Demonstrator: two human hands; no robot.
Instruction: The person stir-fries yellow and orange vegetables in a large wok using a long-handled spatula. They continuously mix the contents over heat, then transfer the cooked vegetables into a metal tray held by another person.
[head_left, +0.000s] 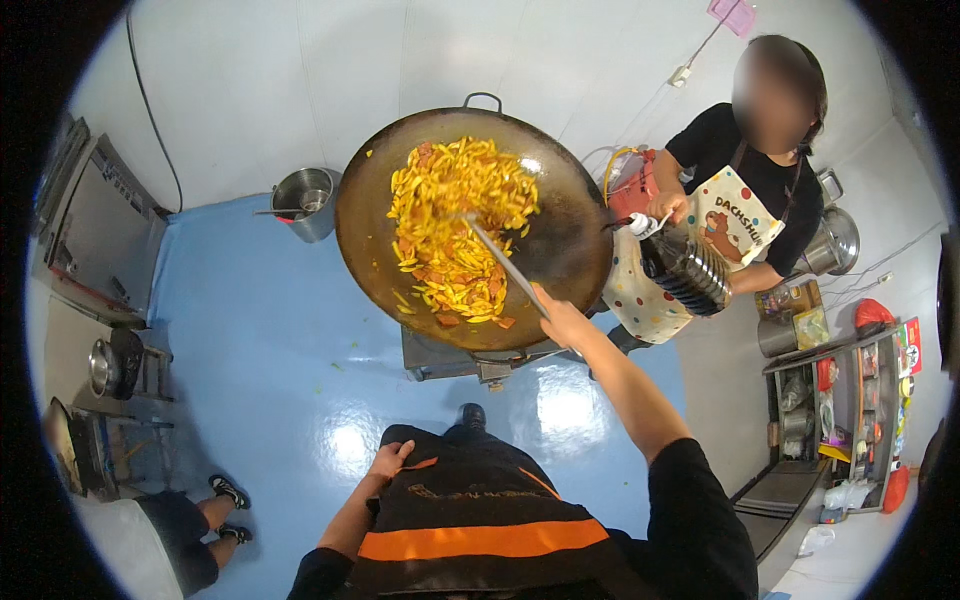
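Observation:
My right hand (562, 321) grips the long metal handle (510, 266) of a cooking utensil. Its working end is buried in food inside a large wok (570, 225), so its shape is hidden. The food is a heap of yellow-coated slices (465, 187) mixed with reddish-brown pieces, lying over the left and middle of the wok. Down at my lap, my left hand (391, 459) clasps the edge of my black apron (480, 510), which has an orange band. At the wok's right rim, a co-worker's hands tilt a large plastic jug of dark liquid (686, 274), its white spout toward the wok.
The wok rests on a metal stove (442, 356). A metal pot (304, 202) with a utensil across it stands left on the blue floor (255, 315). The co-worker (750, 195) stands close at right, before a red bucket (634, 187). Another person (165, 532) is lower left. Shelves (817, 420) line the right.

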